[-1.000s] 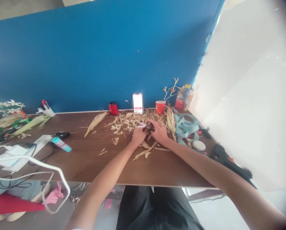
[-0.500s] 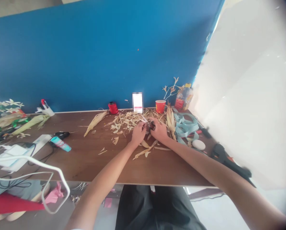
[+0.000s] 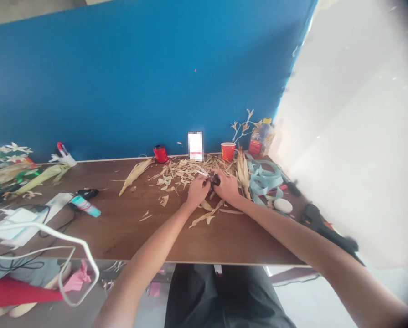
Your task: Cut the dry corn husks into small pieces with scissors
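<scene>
My right hand (image 3: 227,187) is closed round the dark handles of a pair of scissors (image 3: 213,181), whose pale blades point left toward the heap of dried husk scraps (image 3: 179,175). Close beside it, my left hand (image 3: 197,191) is pinched shut on a small pale husk piece at the blades. Both hands meet over the brown table (image 3: 121,228), near its far middle. More husk strips (image 3: 205,216) lie just in front of my hands.
A red paper cup (image 3: 228,151), a red spool (image 3: 160,154) and a bottle (image 3: 261,139) stand along the blue wall. Light blue ribbon (image 3: 263,180) and a black glue gun (image 3: 322,225) lie to the right. A teal tube (image 3: 85,206), cables and husks lie to the left.
The scissor blades, spread and pointing left a second ago, have drawn in toward my left hand, and both hands have edged slightly farther onto the scrap heap.
</scene>
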Available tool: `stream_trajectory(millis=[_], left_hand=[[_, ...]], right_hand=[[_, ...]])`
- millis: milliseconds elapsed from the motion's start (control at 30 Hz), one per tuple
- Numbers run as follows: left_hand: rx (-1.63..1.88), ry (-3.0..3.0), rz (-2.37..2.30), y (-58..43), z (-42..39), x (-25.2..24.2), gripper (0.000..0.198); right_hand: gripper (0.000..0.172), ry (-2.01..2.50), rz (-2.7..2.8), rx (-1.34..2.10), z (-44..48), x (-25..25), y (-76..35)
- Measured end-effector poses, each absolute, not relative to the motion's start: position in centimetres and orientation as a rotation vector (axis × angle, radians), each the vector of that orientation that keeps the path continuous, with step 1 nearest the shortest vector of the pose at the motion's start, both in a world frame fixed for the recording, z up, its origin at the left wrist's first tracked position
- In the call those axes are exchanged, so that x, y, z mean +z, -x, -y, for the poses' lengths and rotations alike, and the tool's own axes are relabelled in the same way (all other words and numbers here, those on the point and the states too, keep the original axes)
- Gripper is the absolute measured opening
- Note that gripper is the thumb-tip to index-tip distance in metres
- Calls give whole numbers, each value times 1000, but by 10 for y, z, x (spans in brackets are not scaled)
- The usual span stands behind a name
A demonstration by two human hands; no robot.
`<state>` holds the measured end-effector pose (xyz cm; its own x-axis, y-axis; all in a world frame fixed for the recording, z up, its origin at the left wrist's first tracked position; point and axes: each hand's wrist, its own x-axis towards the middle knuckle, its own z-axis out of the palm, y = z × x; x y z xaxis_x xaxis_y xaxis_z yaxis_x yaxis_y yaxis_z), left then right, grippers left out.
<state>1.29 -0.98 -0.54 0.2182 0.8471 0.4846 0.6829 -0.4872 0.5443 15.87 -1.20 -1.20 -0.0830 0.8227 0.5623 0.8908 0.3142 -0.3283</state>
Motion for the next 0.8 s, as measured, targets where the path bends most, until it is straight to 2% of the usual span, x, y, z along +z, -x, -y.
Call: stream_trajectory(millis=[333,800], left_hand=[[1191,-2228,-1329,-13,14,0,19],[1194,-2234,-1352,-12,11,-2,22]], right_hand=[[40,1464,1885,-89,11,-11,-160],[38,1518,1898,-114,10,-13,-159]])
